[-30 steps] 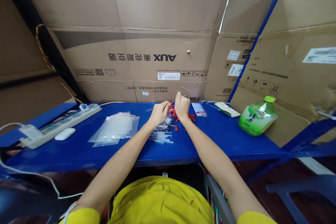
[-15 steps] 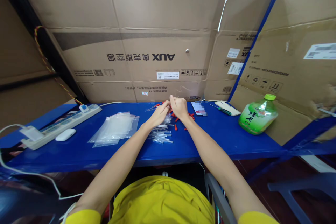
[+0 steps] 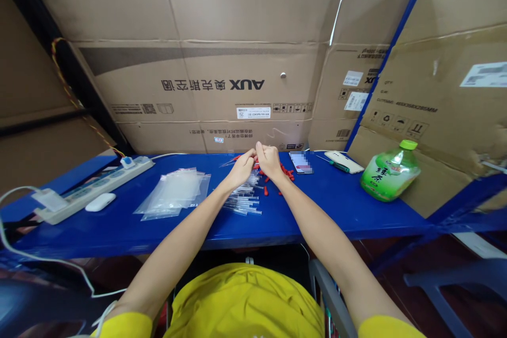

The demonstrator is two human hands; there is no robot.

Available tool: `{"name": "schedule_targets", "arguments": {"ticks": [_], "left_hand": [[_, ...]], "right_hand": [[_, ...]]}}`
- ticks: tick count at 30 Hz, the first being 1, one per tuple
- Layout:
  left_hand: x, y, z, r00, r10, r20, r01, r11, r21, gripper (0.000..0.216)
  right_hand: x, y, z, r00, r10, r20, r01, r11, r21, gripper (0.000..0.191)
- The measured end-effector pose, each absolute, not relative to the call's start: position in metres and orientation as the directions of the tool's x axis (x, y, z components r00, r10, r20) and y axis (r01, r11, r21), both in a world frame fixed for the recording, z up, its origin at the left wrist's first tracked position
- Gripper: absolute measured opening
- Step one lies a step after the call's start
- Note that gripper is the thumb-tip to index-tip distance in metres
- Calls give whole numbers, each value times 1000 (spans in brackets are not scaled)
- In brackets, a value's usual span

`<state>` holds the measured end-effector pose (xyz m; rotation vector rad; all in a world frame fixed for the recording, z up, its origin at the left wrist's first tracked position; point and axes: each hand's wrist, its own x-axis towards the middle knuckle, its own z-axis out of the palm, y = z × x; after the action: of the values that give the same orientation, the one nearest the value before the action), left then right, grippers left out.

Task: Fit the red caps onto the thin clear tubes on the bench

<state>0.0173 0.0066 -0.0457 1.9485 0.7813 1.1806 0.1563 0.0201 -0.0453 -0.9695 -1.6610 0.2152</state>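
My left hand [image 3: 241,168] and my right hand [image 3: 269,159] meet fingertip to fingertip above the blue shelf [image 3: 336,206], both pinched around something thin and small that I cannot make out. Under and behind them lie several small red caps [image 3: 285,172]. A heap of clear thin tubes [image 3: 246,202] lies just in front of my left hand. A stack of clear plastic bags [image 3: 174,193] lies to the left of the tubes.
A white power strip [image 3: 91,186] and a white earbud case [image 3: 100,202] sit at the left. A phone [image 3: 300,162], a white tool [image 3: 343,162] and a green bottle on its side [image 3: 388,173] lie at the right. Cardboard boxes [image 3: 222,84] wall the back.
My right hand has come down and left to meet my left hand; the two now touch at the fingertips. The view has shifted slightly.
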Motion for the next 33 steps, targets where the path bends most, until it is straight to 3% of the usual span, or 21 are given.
{"name": "schedule_targets", "arguments": {"ticks": [8, 12, 15, 19, 25, 33], "left_hand": [[21, 10, -55, 370, 844, 387, 99, -450, 887, 12], [18, 6, -54, 347, 761, 547, 338, -646, 684, 18], [15, 4, -51, 320, 673, 667, 438, -729, 526, 23], [10, 4, -51, 308, 649, 695, 516, -728, 451, 28], [5, 10, -53, 339, 759, 556, 540, -640, 546, 28], [7, 14, -50, 342, 819, 461, 373, -569, 733, 20]], "right_hand": [[164, 26, -44, -27, 738, 674, 401, 626, -669, 68], [172, 31, -47, -56, 733, 678, 420, 634, -650, 65], [169, 33, -49, 15, 756, 655, 410, 592, -693, 66], [159, 37, -51, 95, 832, 546, 328, 492, -807, 69], [155, 36, -53, 21, 830, 557, 383, 508, -772, 66], [160, 26, -49, -99, 767, 634, 419, 610, -672, 68]]}}
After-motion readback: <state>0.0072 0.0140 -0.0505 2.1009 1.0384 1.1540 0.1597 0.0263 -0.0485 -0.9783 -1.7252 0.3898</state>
